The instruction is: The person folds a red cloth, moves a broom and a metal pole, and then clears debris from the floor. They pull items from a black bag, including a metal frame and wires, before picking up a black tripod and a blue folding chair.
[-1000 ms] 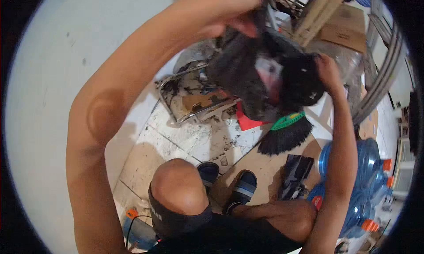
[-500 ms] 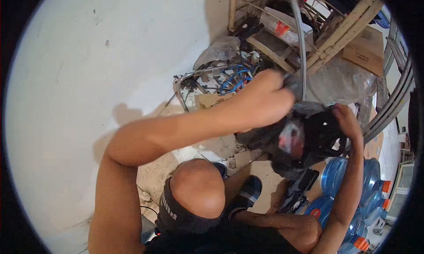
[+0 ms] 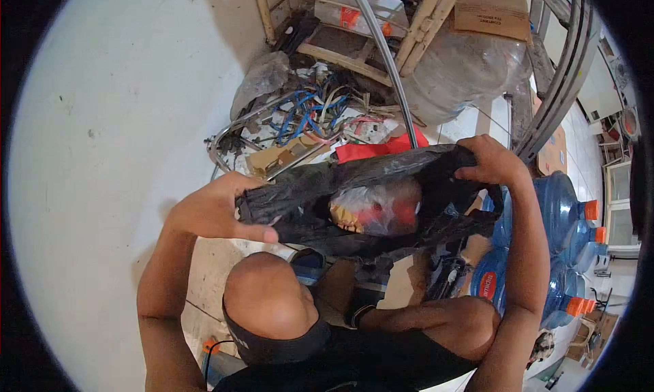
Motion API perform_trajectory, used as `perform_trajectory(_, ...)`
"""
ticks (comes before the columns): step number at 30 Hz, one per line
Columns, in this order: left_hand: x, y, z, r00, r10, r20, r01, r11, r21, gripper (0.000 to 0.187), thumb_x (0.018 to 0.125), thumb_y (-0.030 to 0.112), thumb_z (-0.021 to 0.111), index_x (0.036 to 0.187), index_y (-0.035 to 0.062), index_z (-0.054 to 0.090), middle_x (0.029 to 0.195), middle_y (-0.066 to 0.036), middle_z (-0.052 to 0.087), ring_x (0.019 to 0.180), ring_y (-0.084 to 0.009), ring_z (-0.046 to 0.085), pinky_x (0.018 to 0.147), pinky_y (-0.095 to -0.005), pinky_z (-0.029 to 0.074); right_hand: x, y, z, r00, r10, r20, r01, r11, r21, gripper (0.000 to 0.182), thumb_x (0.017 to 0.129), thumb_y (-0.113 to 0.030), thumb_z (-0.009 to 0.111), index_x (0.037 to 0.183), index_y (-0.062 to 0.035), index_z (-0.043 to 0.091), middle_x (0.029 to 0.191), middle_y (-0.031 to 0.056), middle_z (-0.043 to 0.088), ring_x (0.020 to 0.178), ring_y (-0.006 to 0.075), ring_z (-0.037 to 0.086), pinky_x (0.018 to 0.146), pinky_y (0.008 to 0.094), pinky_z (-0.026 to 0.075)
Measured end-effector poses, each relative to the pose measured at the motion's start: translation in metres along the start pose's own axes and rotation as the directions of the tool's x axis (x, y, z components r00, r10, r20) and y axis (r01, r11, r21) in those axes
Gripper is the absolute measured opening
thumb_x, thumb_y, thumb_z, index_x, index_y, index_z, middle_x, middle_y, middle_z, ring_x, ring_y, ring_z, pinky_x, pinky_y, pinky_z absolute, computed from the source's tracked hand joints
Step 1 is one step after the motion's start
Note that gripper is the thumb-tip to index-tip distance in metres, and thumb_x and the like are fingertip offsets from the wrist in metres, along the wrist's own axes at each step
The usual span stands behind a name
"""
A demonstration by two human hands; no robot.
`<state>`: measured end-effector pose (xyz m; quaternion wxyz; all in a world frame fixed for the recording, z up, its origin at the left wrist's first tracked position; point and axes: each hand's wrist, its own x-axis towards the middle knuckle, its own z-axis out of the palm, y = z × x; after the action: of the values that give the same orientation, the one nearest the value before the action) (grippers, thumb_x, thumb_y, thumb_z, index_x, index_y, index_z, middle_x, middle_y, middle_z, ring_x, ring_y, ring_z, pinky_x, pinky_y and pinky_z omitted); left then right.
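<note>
Moderate indoor light. Pale wall [image 3: 102, 201] fairly even, with soft shadows beside the left hand [image 3: 211, 205] and near the shelf [image 3: 428, 29]. Glints on metal tube [image 3: 385, 49] and blue bottles [image 3: 555, 205]; inside of black bag [image 3: 381, 168] dark. Wide-lens distortion bends lines at right; corners black, rim blue-fringed. Far-right background soft.

A bundle [image 3: 381, 208] lies in the bag [image 3: 293, 202], with jugs [image 3: 555, 208] to its right and straps [image 3: 310, 113] behind.
</note>
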<state>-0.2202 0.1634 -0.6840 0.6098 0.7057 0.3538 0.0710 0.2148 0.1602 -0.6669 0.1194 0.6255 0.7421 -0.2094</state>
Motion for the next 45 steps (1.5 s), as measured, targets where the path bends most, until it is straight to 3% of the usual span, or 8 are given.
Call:
perform_trajectory(3, 0.01, -0.007, 0.019, 0.996, 0.089, 0.0, -0.082, 0.912, -0.402, 0.04, 0.081, 0.027, 0.069, 0.11, 0.0012, 0.059, 0.078, -0.002, 0.059, 0.078, -0.0123, 0.056, 0.073, -0.0266, 0.045, 0.001, 0.019, 0.006, 0.998, 0.064, -0.016, -0.065, 0.997, -0.05, 0.059, 0.065, -0.032, 0.074, 0.113, -0.001, 0.057, 0.106, 0.0207, 0.06, 0.103, 0.036, 0.054, 0.09, 0.0399, 0.042)
perform_trajectory(7, 0.024, 0.015, 0.036, 0.986, 0.126, -0.108, -0.163, 0.859, -0.485, 0.038, 0.088, 0.032, 0.059, 0.106, -0.0022, 0.057, 0.07, -0.003, 0.058, 0.067, -0.0132, 0.056, 0.068, -0.0267, 0.045, -0.007, 0.046, 0.005, 0.991, 0.134, -0.012, -0.134, 0.99, -0.053, 0.051, 0.064, -0.032, 0.074, 0.102, 0.0003, 0.062, 0.099, 0.0225, 0.062, 0.099, 0.0379, 0.057, 0.088, 0.0416, 0.044)
perform_trajectory(12, 0.023, 0.017, 0.055, 0.956, 0.136, 0.261, -0.142, 0.99, 0.005, 0.032, 0.094, 0.028, 0.048, 0.08, 0.0009, 0.057, 0.068, -0.004, 0.062, 0.065, -0.0139, 0.059, 0.064, -0.0305, 0.048, -0.035, 0.057, 0.004, 0.935, 0.311, 0.173, -0.339, 0.926, 0.165, 0.024, 0.072, -0.003, 0.061, 0.095, 0.004, 0.06, 0.078, 0.0181, 0.065, 0.062, 0.0245, 0.066, 0.055, 0.0359, 0.053)
perform_trajectory(19, 0.022, 0.021, 0.053, 0.993, 0.096, 0.07, -0.092, 0.994, -0.06, 0.033, 0.094, 0.021, 0.046, 0.07, 0.0012, 0.055, 0.061, -0.006, 0.059, 0.058, -0.0154, 0.057, 0.055, -0.0293, 0.043, -0.087, 0.064, 0.063, 0.893, 0.32, -0.316, -0.099, 0.826, 0.556, 0.028, 0.071, 0.006, 0.047, 0.097, 0.0035, 0.056, 0.083, 0.0134, 0.062, 0.085, 0.0197, 0.061, 0.074, 0.0302, 0.046)
perform_trajectory(26, 0.045, 0.047, 0.044, 0.989, 0.129, -0.074, -0.133, 0.99, -0.047, 0.034, 0.096, 0.026, 0.043, 0.075, 0.0015, 0.054, 0.062, -0.004, 0.057, 0.057, -0.0104, 0.053, 0.055, -0.0247, 0.042, -0.103, 0.052, 0.097, 0.901, 0.323, -0.289, 0.042, 0.598, 0.8, 0.024, 0.073, 0.008, 0.049, 0.096, 0.0032, 0.054, 0.084, 0.0027, 0.059, 0.082, 0.0139, 0.054, 0.075, 0.0272, 0.043)
perform_trajectory(38, 0.13, 0.083, 0.053, 0.988, 0.066, -0.137, -0.08, 0.991, -0.104, 0.026, 0.095, 0.024, 0.045, 0.09, 0.0, 0.051, 0.066, -0.006, 0.058, 0.053, -0.0125, 0.054, 0.053, -0.0255, 0.044, -0.073, 0.113, 0.123, 0.818, 0.44, -0.37, -0.372, 0.896, 0.244, 0.021, 0.071, -0.01, 0.065, 0.088, -0.0029, 0.056, 0.068, 0.0183, 0.06, 0.072, 0.0367, 0.061, 0.063, 0.0413, 0.047)
perform_trajectory(42, 0.151, 0.094, 0.064, 0.99, 0.048, -0.13, -0.057, 0.996, -0.065, 0.025, 0.095, 0.022, 0.044, 0.089, -0.0012, 0.051, 0.069, -0.009, 0.06, 0.053, -0.0134, 0.057, 0.052, -0.0266, 0.045, -0.074, 0.09, 0.122, 0.799, 0.52, -0.303, -0.433, 0.846, 0.311, 0.027, 0.068, -0.011, 0.069, 0.09, -0.0047, 0.056, 0.079, 0.0154, 0.062, 0.081, 0.0377, 0.06, 0.066, 0.0437, 0.047)
perform_trajectory(45, 0.166, 0.102, 0.066, 0.991, 0.044, -0.125, -0.05, 0.998, -0.04, 0.025, 0.095, 0.021, 0.043, 0.088, -0.0025, 0.05, 0.07, -0.01, 0.061, 0.054, -0.0141, 0.058, 0.052, -0.0275, 0.045, -0.082, 0.019, 0.095, 0.62, 0.192, -0.761, -0.326, 0.945, -0.027, 0.033, 0.065, -0.011, 0.072, 0.094, -0.005, 0.057, 0.087, 0.0125, 0.061, 0.085, 0.036, 0.059, 0.07, 0.0421, 0.047)
